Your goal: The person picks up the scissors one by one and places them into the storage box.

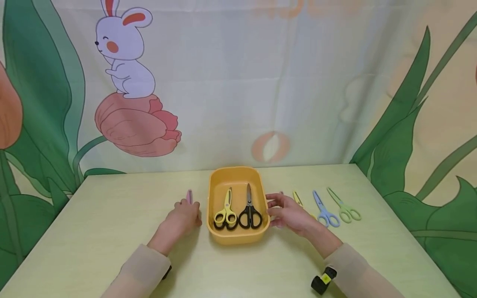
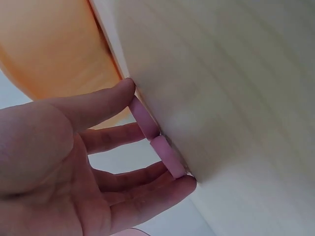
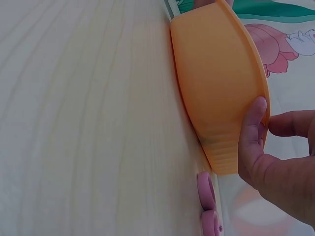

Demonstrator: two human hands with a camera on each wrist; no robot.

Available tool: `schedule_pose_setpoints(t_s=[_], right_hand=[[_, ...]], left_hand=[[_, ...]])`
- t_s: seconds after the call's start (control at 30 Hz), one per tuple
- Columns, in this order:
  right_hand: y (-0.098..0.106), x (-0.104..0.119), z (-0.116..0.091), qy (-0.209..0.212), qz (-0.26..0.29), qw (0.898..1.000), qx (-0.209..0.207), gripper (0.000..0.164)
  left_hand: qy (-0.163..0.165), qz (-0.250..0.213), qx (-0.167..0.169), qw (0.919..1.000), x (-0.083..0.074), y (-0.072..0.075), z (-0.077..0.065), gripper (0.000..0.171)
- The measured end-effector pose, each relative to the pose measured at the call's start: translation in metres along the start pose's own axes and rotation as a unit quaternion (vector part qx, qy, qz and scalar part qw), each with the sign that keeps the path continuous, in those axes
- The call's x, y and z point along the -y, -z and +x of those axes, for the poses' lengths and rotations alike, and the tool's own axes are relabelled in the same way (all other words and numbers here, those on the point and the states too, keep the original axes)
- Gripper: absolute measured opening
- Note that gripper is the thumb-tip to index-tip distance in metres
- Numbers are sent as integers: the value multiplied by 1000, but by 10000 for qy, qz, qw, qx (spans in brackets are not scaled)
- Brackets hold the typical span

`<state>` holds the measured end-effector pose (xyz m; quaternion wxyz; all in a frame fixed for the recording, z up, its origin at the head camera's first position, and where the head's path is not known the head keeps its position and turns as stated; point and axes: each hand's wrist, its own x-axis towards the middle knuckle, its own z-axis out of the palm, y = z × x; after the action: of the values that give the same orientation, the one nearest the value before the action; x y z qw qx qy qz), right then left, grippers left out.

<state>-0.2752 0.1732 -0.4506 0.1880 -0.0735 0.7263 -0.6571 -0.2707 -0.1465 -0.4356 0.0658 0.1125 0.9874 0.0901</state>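
Note:
My left hand (image 1: pixel 181 216) grips pink scissors (image 1: pixel 189 196) at the table, left of a yellow plastic basket (image 1: pixel 238 239). In the left wrist view, thumb and fingers close around their pink handles (image 2: pixel 168 156). My right hand (image 1: pixel 290 213) pinches the basket's right rim, thumb and fingers on either side of the wall. Inside the basket lie yellow scissors (image 1: pixel 228 201) and black-handled scissors (image 1: pixel 249 200). Another black handle (image 1: pixel 219 226) peeks out from under the yellow pair.
Right of the basket, blue scissors (image 1: pixel 327 217) and green scissors (image 1: pixel 345 209) lie in a row. Yellow scissors (image 1: pixel 297 198) and another pink pair (image 3: pixel 206 191) there are partly hidden by my right hand in the head view. A printed curtain (image 1: pixel 223 103) stands behind the table.

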Motion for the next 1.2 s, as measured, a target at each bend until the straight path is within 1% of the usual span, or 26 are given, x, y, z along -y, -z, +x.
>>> schedule_pose_setpoints(t_s=[0.17, 0.3, 0.43, 0.53, 0.6, 0.8, 1.0, 1.2], right_hand=[[1, 0, 0, 14, -39, 10000, 24, 55], [1, -1, 0, 16, -38, 10000, 42, 55], [2, -1, 0, 18, -33, 10000, 69, 55], [2, -1, 1, 16, -35, 10000, 81, 55], [2, -1, 1, 22, -36, 10000, 83, 55], [2, -1, 1, 37, -54, 9999, 82, 55], [1, -1, 1, 34, -42, 10000, 71, 55], [1, -1, 1, 16, -67, 10000, 66, 55]], left_hand=[[95, 14, 11, 10000, 1, 1, 5, 23], [76, 25, -49, 10000, 3, 2, 8, 18], [96, -83, -53, 9999, 3, 3, 9, 17], [171, -176, -73, 9997, 3, 3, 11, 18], [222, -224, -134, 9994, 4, 2, 12, 19], [381, -210, -413, 9982, 5, 3, 14, 35], [420, -245, -775, 9958, 5, 7, 16, 33], [369, -252, -1109, 9928, 4, 12, 15, 31]])
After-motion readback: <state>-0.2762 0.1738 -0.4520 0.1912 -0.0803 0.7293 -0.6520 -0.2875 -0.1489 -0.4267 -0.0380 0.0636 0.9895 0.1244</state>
